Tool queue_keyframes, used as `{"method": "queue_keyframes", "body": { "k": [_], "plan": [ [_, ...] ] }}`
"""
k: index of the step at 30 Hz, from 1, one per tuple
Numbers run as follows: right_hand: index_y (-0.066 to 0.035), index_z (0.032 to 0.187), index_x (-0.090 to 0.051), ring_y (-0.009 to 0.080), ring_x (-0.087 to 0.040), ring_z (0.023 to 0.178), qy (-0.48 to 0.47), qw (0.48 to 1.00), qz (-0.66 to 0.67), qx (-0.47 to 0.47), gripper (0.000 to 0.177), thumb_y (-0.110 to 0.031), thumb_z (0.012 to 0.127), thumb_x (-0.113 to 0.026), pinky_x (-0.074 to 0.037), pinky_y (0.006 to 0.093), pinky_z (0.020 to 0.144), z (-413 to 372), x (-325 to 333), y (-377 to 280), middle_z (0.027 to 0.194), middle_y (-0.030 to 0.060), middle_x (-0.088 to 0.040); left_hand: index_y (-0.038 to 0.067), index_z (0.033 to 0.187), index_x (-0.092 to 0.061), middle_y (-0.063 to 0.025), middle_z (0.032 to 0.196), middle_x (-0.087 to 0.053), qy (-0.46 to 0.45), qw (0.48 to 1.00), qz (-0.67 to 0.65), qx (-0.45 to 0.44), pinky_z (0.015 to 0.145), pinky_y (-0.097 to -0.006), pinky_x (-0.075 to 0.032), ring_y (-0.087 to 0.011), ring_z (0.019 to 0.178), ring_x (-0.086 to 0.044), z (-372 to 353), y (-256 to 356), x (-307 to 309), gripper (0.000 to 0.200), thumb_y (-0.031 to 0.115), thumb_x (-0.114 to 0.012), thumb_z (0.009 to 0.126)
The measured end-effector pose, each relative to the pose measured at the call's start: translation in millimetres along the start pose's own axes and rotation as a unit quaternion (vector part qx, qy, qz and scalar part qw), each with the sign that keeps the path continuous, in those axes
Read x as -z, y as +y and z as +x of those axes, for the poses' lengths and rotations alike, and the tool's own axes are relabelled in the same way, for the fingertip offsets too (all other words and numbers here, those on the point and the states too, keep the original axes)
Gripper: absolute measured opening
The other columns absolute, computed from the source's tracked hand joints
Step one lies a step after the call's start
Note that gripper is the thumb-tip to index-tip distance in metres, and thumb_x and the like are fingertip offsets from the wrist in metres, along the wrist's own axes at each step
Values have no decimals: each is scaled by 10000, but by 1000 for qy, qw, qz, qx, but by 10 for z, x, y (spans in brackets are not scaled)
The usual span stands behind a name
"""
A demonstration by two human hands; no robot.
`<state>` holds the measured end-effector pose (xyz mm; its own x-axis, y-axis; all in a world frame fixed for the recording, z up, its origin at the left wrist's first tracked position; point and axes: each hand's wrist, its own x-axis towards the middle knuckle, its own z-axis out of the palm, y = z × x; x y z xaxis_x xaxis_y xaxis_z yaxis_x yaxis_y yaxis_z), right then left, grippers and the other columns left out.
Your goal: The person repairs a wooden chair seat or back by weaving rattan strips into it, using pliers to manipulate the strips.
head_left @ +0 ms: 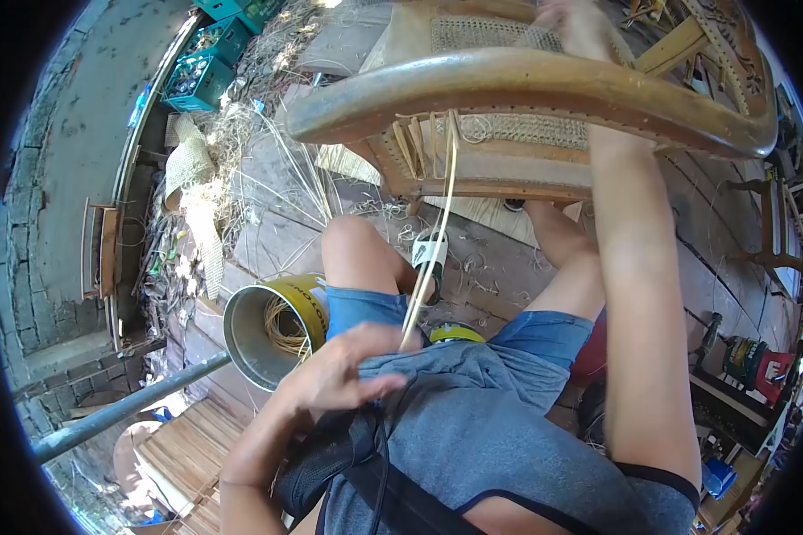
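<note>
A wooden chair frame (509, 80) with a curved top rail lies across the upper view, with woven cane webbing (526, 129) in it. Pale cane strands (448, 187) hang from the rail down to my left hand (352, 361). That hand is smeared by motion over my lap, with its thumb apart from the fingers. The strands meet its fingertips; a grip on them does not show. My right arm passes under the rail, and my right hand (569, 20) is at the far side, near the upper cane panel. Its fingers are blurred and partly cut off.
A yellow bucket (299, 308) with coiled cane stands left of my knee. Green crates (201, 80) and a cane webbing roll (187, 160) lie farther left among scraps. A metal pipe (134, 406) slants at lower left. Another wooden chair (767, 223) stands at right.
</note>
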<state>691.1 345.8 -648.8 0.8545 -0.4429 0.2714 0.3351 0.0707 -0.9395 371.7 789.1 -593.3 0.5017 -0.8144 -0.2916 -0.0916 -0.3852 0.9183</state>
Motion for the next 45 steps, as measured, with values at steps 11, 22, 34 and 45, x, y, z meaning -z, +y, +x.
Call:
{"method": "queue_keyframes", "body": {
  "k": [11,22,34,45],
  "plan": [
    [-29,883,-724,147,-597,700,-448,811,-329,-182,411,-418,917,-595,-493,294,675,-1754,-626,367,817,84,-699,-22,996,-666,-100,705,-664,362,932,3,31,585,-303,-487,-143,618,-607,1207,-165,312,189,126,-593,903],
    [-43,949,-689,184,-590,729,-284,763,-484,-321,314,-332,921,-571,-494,337,699,-802,-614,-440,890,81,-666,-13,911,-662,-21,778,-640,347,839,-420,-9,615,-210,-484,-65,664,-577,1890,-891,-6,205,175,-592,953],
    [-3,1114,-598,197,-630,846,-318,827,23,-464,214,-129,945,-558,-538,344,781,-1578,-620,852,934,94,-642,18,951,-642,-62,872,-672,319,722,-613,-11,689,-253,-523,-125,743,-627,2042,-955,-155,147,162,-620,934],
    [76,1097,-503,281,-603,708,-32,892,190,-408,269,40,852,-609,-541,360,587,-1720,-704,1181,926,217,-581,-22,940,-674,-68,853,-682,432,808,-396,-57,676,-231,-499,-98,757,-622,2041,-1052,-193,183,157,-641,923]
  ]
}}
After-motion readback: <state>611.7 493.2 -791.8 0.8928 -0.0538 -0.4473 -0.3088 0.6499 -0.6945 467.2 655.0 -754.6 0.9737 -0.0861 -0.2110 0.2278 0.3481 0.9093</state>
